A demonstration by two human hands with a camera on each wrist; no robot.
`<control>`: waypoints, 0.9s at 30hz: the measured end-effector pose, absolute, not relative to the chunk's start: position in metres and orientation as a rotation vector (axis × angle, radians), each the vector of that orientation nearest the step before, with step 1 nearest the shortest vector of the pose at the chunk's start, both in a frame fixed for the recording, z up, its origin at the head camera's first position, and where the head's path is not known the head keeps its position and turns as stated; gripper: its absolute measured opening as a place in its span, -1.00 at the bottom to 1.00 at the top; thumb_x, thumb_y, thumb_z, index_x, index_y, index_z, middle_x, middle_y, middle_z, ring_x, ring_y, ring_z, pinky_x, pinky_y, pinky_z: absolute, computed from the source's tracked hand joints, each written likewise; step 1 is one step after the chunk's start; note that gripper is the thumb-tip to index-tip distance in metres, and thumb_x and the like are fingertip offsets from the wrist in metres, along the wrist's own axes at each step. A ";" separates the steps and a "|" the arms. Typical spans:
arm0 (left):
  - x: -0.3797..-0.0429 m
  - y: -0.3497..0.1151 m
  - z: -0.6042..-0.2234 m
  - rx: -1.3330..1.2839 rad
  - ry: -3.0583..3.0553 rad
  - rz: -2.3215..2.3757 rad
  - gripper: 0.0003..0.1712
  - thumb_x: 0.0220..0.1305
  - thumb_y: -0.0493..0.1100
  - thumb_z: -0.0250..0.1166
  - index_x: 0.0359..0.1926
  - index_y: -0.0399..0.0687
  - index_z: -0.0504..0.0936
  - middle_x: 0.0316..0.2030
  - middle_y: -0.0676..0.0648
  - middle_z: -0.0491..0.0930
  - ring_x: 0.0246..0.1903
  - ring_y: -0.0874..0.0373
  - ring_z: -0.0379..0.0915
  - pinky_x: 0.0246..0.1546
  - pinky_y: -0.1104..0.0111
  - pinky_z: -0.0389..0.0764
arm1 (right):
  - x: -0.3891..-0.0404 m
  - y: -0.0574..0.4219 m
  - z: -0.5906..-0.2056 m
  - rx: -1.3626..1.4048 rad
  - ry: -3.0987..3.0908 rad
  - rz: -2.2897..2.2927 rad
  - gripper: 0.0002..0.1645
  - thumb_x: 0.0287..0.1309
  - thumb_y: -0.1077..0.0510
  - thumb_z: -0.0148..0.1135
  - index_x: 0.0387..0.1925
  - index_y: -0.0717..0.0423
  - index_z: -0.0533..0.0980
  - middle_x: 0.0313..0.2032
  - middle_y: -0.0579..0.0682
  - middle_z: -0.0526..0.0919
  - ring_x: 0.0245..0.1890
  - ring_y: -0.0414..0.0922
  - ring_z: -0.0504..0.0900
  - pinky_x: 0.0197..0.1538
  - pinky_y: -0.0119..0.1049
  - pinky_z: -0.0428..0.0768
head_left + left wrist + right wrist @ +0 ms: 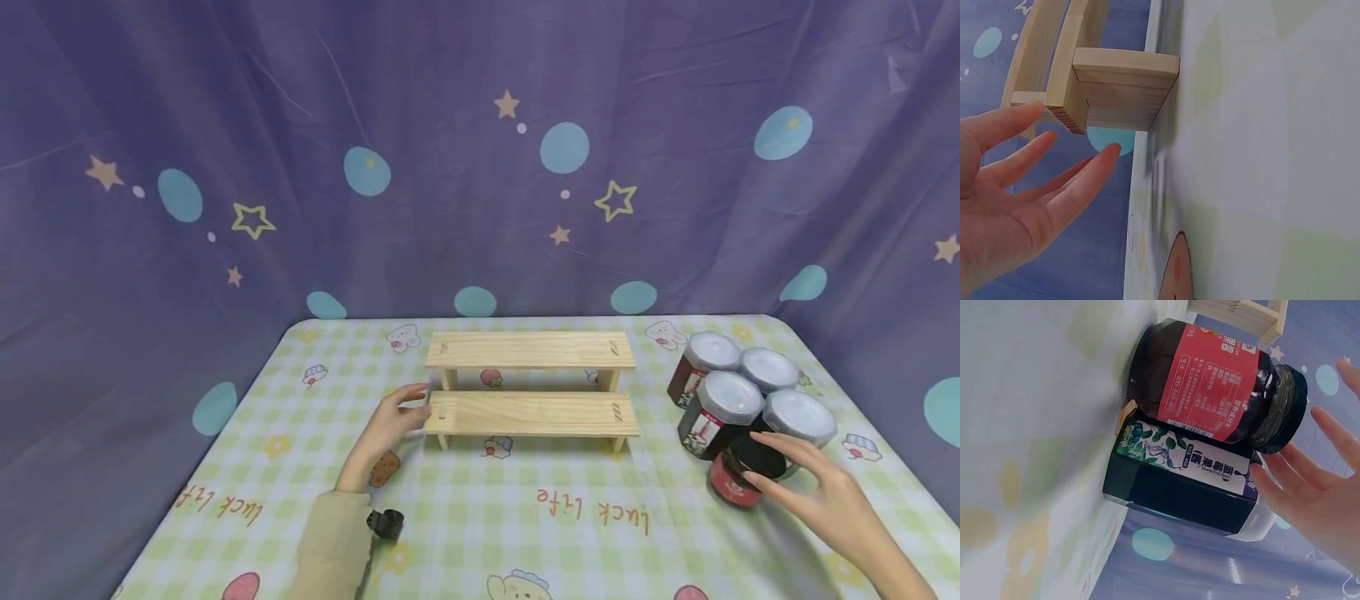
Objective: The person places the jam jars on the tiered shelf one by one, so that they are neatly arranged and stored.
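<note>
A two-step wooden shelf (pixel 532 414) stands mid-table. Beside its left end is my left hand (pixel 390 427), fingers apart and slightly bent; in the left wrist view the fingertips (pixel 1110 153) lie close to the wood, and contact is hard to tell. At the right, my right hand (pixel 832 504) spreads its fingers and thumb about the black lid of a small jam jar (pixel 1210 381) with a red label. The hand does not grip the jar, which stands upright on the cloth. Directly behind it is a dark jar (pixel 1182 478) with a white-and-purple label.
Several taller dark jars with pale lids (pixel 731 396) cluster at the right, behind the small jar. A checked cloth (pixel 465 517) with cartoon prints covers the table. A purple curtain (pixel 450 108) hangs behind. A black device (pixel 386 524) sits at the left wrist.
</note>
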State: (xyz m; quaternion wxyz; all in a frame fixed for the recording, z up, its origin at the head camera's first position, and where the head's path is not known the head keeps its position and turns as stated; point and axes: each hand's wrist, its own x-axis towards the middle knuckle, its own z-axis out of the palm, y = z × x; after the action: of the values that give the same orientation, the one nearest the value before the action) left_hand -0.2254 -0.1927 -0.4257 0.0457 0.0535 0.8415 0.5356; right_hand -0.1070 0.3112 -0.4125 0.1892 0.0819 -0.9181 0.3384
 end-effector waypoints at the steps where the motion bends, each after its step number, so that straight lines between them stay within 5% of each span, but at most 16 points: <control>1: -0.226 -0.192 -0.426 0.158 2.562 1.643 -0.46 0.19 -0.26 0.14 0.20 -0.28 0.27 0.10 -0.38 0.28 -0.14 -0.13 0.43 -0.23 0.27 0.62 | -0.107 0.311 -0.413 0.235 -2.572 0.955 -0.40 -0.14 0.12 0.37 0.05 -0.06 0.45 -0.03 -0.58 0.27 -0.04 -0.72 0.09 -0.15 -0.85 0.05; 16: -0.231 -0.187 -0.426 0.092 2.570 1.645 -0.49 0.10 -0.43 0.13 0.14 -0.35 0.34 -0.07 -0.36 0.40 -0.37 0.08 0.49 -0.35 0.23 0.64 | -0.114 0.312 -0.421 0.274 -2.528 1.022 -0.46 -0.17 0.23 0.38 -0.03 0.09 0.49 -0.10 -0.41 0.38 -0.10 -0.70 0.21 -0.19 -0.91 0.26; 27: -0.233 -0.186 -0.431 0.088 2.525 1.665 -0.49 0.11 -0.47 0.10 0.14 -0.39 0.33 -0.14 -0.32 0.40 -0.48 0.14 0.44 -0.44 0.26 0.64 | -0.116 0.318 -0.424 0.254 -2.565 1.021 -0.50 -0.18 0.19 0.39 -0.08 0.14 0.52 -0.11 -0.55 0.34 -0.12 -0.75 0.19 -0.20 -0.91 0.29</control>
State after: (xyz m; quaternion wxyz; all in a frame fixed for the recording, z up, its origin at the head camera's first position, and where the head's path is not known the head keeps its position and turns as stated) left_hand -0.2327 -0.1856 -0.4309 0.0578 0.0289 0.8331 0.5493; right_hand -0.1165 0.3178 -0.4241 0.1836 0.0900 -0.9095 0.3620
